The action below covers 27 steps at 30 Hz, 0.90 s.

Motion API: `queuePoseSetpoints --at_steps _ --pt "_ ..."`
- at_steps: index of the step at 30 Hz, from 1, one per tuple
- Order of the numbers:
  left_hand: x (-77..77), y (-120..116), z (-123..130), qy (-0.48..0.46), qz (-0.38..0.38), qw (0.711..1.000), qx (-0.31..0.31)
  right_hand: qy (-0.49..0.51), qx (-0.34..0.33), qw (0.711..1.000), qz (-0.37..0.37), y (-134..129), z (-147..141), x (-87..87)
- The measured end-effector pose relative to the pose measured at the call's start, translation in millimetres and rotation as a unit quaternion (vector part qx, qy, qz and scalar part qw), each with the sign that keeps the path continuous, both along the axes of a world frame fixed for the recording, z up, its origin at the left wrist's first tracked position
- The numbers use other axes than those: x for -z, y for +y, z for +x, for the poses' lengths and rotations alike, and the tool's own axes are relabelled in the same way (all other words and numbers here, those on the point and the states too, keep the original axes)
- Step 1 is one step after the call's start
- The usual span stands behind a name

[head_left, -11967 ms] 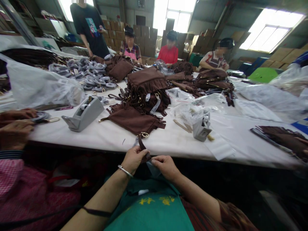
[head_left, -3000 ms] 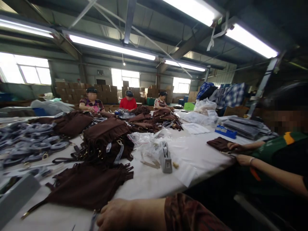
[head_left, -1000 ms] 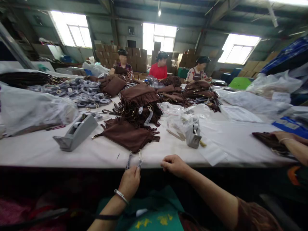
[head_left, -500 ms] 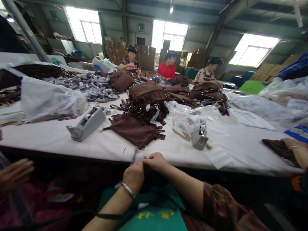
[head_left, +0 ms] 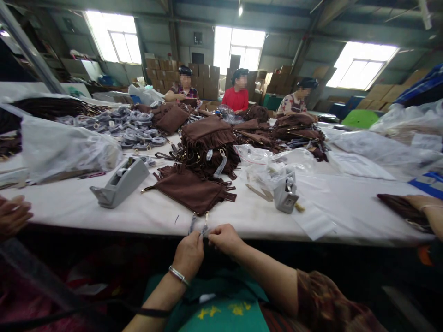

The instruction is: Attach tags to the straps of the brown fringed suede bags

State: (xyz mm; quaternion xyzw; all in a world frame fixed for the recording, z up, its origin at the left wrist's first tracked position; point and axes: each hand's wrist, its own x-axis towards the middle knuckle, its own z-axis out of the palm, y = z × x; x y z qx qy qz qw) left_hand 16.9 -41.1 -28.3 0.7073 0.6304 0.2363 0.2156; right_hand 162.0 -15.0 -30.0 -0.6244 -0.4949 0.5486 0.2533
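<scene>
A brown fringed bag lies flat near the table's front edge, its gold clasps towards me. From the clasps, a wrapped greyish strap runs down over the edge into my hands. My left hand is closed, thumb and fingers pinching the strap. Close beside it, my right hand is closed too, its fingertips pinched at the strap by the right clasp. The exact bit between the right fingertips is too small to make out.
Grey tape dispensers stand to the left and right of the bag. Behind it are piled brown bags, wrapped straps and clear plastic bags. Co-workers' hands show at left and right; several people sit across the table.
My hands have drawn slightly apart, uncovering more of the strap by the right clasp. At the left, the co-worker's hand has moved up and left. The view has shifted a little.
</scene>
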Motion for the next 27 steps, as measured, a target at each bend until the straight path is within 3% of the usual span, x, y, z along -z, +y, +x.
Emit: queuePoseSetpoints --at_steps 2,4,6,9,12,16,18,21,27 --pt "-2.5 1.9 2.7 -0.127 -0.070 0.989 -0.039 0.028 0.008 1.000 -0.004 -1.5 0.7 -1.6" --pt "-5.8 2.0 5.4 -0.269 -0.172 0.944 -0.079 0.063 0.009 0.998 -0.009 -2.1 1.5 -4.7" --pt "-10.5 1.4 6.2 -0.400 -0.253 0.875 -0.102 0.109 0.012 0.994 -0.006 -2.7 1.9 -7.8" --pt "-18.0 1.6 2.9 -0.534 -0.314 0.777 -0.111 0.190 0.024 0.981 -0.002 -3.8 0.8 -8.8" --pt "-21.0 3.1 -1.9 -0.612 -0.375 0.683 -0.134 0.256 0.032 0.966 -0.014 -4.8 -1.0 -5.5" --pt "-19.4 3.0 -4.2 -0.684 -0.467 0.539 -0.151 0.281 0.001 0.959 0.033 -5.1 -0.1 -1.8" --pt "-20.3 1.2 -3.3 -0.700 -0.499 0.491 -0.141 0.280 -0.002 0.959 0.046 -4.7 0.4 -0.7" --pt "-24.0 -2.3 -0.5 -0.710 -0.520 0.464 -0.104 0.315 0.003 0.949 0.006 -3.2 -2.2 4.4" --pt "-21.8 -7.4 6.1 -0.727 -0.496 0.475 -0.020 0.490 0.005 0.866 -0.105 2.0 -13.8 21.2"
